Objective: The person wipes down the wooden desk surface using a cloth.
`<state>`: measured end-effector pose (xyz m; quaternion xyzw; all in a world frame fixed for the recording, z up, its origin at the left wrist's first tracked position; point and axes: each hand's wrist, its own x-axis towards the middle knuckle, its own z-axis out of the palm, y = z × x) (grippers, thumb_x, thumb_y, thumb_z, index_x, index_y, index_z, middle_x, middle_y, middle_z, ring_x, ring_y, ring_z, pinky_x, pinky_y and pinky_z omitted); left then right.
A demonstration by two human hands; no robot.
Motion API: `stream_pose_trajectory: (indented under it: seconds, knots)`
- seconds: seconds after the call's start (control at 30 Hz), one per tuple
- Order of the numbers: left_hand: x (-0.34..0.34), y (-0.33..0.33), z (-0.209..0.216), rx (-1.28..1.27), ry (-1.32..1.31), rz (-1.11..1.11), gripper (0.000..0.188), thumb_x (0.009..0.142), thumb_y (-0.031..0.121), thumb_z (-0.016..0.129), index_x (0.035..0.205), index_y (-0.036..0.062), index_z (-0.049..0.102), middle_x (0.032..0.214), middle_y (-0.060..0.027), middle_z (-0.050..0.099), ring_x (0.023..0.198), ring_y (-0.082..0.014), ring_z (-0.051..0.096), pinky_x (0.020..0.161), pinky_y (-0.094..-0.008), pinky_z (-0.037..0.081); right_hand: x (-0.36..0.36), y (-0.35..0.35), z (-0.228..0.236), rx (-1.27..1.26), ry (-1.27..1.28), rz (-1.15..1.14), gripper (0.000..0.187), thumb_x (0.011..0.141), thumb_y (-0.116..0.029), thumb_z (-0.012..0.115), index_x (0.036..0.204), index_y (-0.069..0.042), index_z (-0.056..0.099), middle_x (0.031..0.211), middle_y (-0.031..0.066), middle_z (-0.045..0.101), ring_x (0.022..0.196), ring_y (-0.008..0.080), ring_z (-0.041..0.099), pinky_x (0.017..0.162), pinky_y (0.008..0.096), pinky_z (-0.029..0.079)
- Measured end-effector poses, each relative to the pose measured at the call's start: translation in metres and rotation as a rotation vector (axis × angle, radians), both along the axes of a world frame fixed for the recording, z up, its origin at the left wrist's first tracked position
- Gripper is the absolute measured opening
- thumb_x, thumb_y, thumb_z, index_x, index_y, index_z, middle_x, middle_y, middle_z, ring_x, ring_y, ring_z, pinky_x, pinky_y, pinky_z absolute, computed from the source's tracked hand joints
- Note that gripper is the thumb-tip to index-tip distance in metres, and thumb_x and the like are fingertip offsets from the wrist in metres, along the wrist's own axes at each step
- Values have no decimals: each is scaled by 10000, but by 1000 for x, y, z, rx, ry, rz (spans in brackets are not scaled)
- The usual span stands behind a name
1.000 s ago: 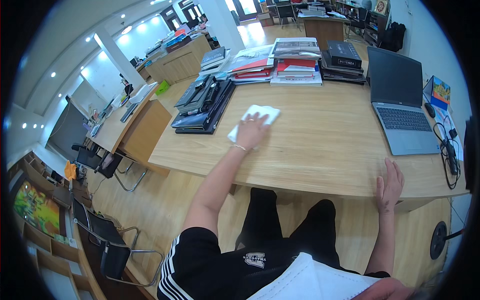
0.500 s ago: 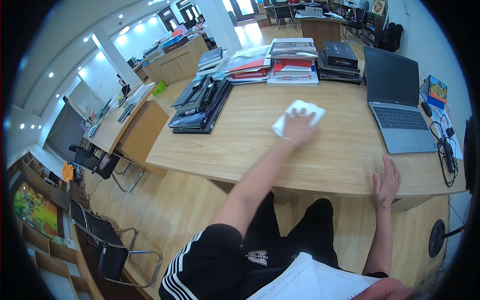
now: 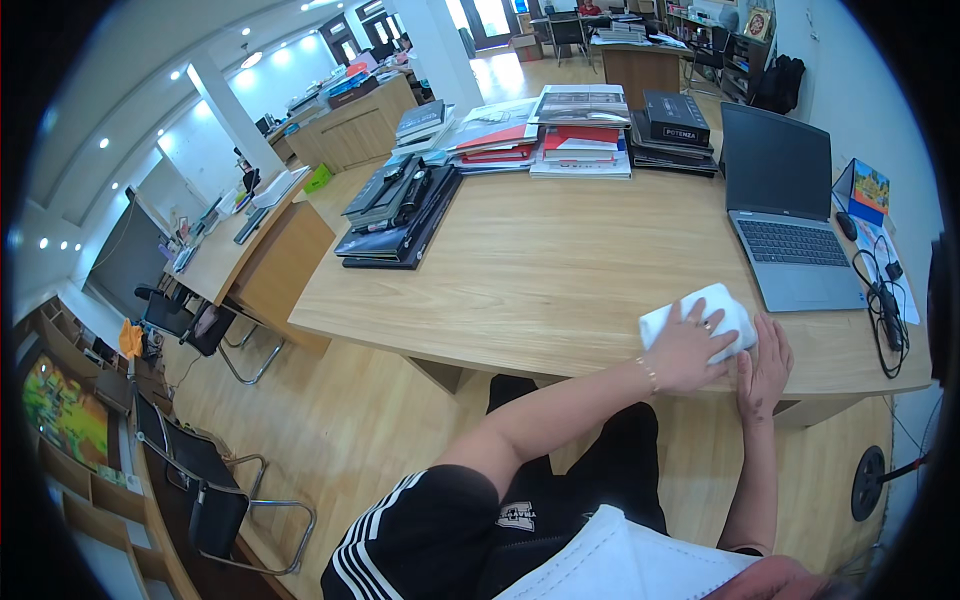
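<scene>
Head view: a folded white cloth (image 3: 700,315) lies near the front edge of the wooden table (image 3: 560,270), toward its right end, just in front of the open grey laptop (image 3: 795,215). The left hand (image 3: 690,350) lies flat on top of the cloth with fingers spread, pressing it to the tabletop rather than gripping it; a thin bracelet sits at the wrist and a ring shows on 1 finger. The right hand (image 3: 765,365) rests open just beside it, palm down on the table's front edge, its fingertips touching or nearly touching the cloth's right side. Both hands are close together, neither curled around anything.

To the right of the laptop lie a black mouse (image 3: 846,226), a tangle of black cables (image 3: 885,300) and a small colourful box (image 3: 868,187). Along the far edge of the table stand stacks of books and magazines (image 3: 560,135), with a black box (image 3: 675,118) on top of 1 stack. At the far left corner lies a pile of dark folders (image 3: 400,215). Below the table edge the person's black trousers and a sleeve with white stripes (image 3: 400,530) are visible above the wooden floor (image 3: 340,430). A black chair (image 3: 215,500) with a metal frame stands well apart at the lower left.
</scene>
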<state>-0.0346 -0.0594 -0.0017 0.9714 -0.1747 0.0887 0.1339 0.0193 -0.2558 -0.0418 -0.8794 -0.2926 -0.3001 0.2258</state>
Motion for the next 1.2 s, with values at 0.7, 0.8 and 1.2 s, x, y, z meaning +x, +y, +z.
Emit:
stream_pose_trajectory:
  seconds: [0.7, 0.8, 1.2]
  knots:
    - [-231, 361, -18, -19, -146, 952, 404, 905, 379, 635, 1289, 253, 642, 1379, -115, 567, 1326, -357, 468, 1106, -453, 350, -2, 4, 0, -26, 45, -45, 460, 962, -329, 481, 1334, -67, 547, 1345, 124, 567, 1315, 336, 438, 1108, 443, 275]
    - [-255, 414, -18, -46, -172, 1079, 403, 913, 384, 620, 1290, 243, 640, 1381, -126, 562, 1324, -360, 469, 1112, -441, 349, -1, 2, -1, -53, 26, -57, 449, 985, -315, 444, 1338, -59, 548, 1341, 130, 573, 1310, 355, 445, 1114, 444, 289]
    - [-270, 525, -12, 65, 81, 1538, 537, 946, 532, 436, 1435, 313, 470, 1541, -52, 385, 1412, -341, 340, 1104, -576, 277, -139, 34, -25, 229, 369, 342, 329, 956, -196, 490, 1186, 17, 591, 1208, 188, 582, 1191, 362, 490, 1055, 446, 342]
